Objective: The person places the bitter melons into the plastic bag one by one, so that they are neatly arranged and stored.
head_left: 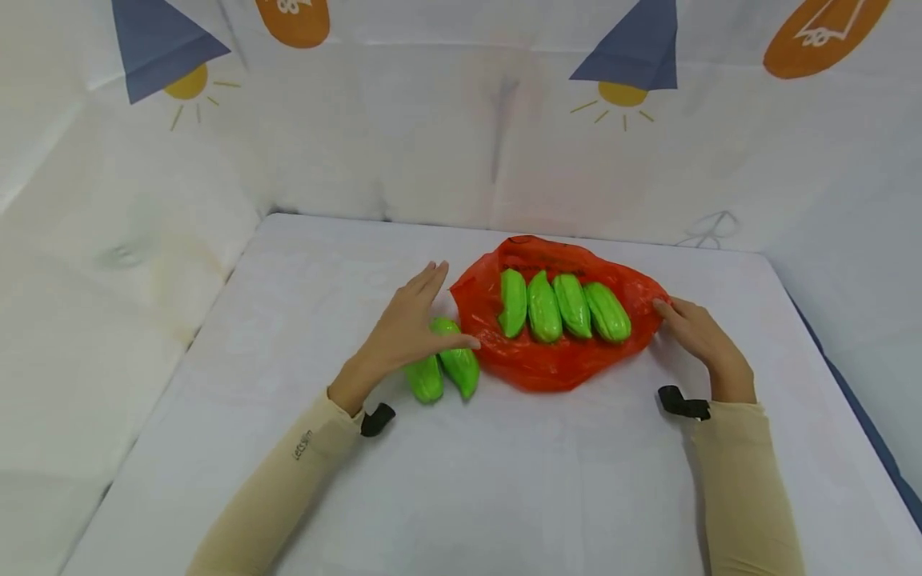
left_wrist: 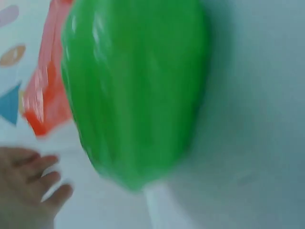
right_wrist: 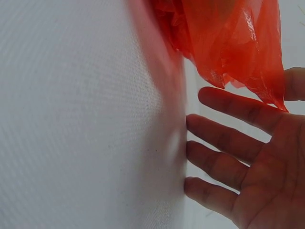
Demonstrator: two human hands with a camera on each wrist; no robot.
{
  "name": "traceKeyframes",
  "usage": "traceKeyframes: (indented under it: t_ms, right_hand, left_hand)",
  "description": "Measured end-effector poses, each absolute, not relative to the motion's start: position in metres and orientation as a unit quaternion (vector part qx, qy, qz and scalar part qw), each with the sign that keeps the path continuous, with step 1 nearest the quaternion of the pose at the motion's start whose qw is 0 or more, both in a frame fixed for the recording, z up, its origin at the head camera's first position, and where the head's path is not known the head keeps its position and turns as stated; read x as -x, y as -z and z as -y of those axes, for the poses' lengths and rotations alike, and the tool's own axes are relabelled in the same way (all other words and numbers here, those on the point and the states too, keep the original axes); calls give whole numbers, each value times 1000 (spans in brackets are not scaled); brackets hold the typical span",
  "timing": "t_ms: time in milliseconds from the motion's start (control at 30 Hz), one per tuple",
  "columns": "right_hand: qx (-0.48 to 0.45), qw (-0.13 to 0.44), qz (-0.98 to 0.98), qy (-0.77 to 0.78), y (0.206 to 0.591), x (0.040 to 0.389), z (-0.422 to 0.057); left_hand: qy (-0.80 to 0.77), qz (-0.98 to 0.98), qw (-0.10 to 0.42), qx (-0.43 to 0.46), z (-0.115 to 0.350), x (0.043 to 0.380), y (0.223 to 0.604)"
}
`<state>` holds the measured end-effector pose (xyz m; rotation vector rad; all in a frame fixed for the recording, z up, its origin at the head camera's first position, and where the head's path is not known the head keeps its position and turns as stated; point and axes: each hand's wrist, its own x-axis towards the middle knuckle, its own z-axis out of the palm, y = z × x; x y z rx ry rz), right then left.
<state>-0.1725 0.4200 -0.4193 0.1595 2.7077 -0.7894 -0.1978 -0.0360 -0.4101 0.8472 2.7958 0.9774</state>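
A red plastic bag [head_left: 529, 372] lies spread open on the table, with several glossy green ridged gourds [head_left: 543, 308] side by side on it. At its right edge my right hand [head_left: 702, 340] pinches the plastic between thumb and index finger; in the right wrist view the other fingers [right_wrist: 219, 164] are spread straight. Two more green gourds [head_left: 461, 368] lie left of the bag, partly covered by my left hand [head_left: 406, 324]. That hand is open, thumb apart from the fingers; whether it touches them I cannot tell. One gourd [left_wrist: 133, 95] looms blurred in the left wrist view.
The white-covered table [head_left: 468, 480] reaches back to a pale sheet wall [head_left: 432, 144] printed with lamps and bulbs. More sheeting stands at left and right. A dark strip [head_left: 857, 400] runs along the table's right side.
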Motion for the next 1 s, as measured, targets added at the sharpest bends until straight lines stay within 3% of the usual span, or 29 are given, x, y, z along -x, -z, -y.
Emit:
traceKeyframes:
  t_ms: [167, 333, 667, 1000]
  right_hand:
    - [-61, 166, -944, 277, 417, 171, -421]
    - [-66, 174, -943, 277, 418, 169, -421]
    - [-62, 174, -942, 281, 416, 175, -418]
    - [-72, 186, -939, 281, 416, 174, -419]
  left_hand:
    - [-322, -880, 181, -298, 61, 210, 422]
    - [-300, -865, 238, -325, 76, 219, 429]
    - [-287, -858, 273, -327, 86, 219, 437]
    - [-284, -893, 195, -289, 107, 238, 437]
